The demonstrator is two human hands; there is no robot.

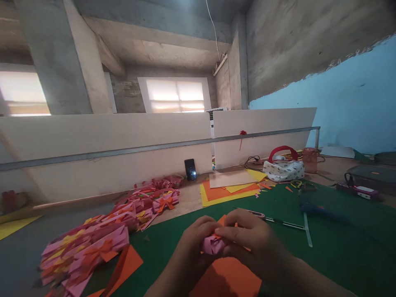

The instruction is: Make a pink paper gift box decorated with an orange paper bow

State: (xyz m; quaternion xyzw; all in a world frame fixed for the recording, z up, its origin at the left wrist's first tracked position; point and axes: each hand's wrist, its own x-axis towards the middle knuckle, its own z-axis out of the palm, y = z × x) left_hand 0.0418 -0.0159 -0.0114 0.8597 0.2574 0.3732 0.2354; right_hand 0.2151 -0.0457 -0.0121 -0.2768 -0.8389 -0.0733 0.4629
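Between my two hands is a small pink and orange folded paper piece. My left hand has its fingers wrapped round the pink part from the left. With thumb and fingertips, my right hand pinches the orange part at the top. Fingers hide much of the piece. Directly below the hands lies a sheet of orange paper on the green mat. To the left spreads a pile of pink, orange and yellow folded paper pieces, with a folded orange sheet at its near end.
A blue glue gun, a glue stick and scissors lie to the right. Behind are stacked coloured sheets, a phone leaning on the white partition, a white pouch with red handle and a pink jar.
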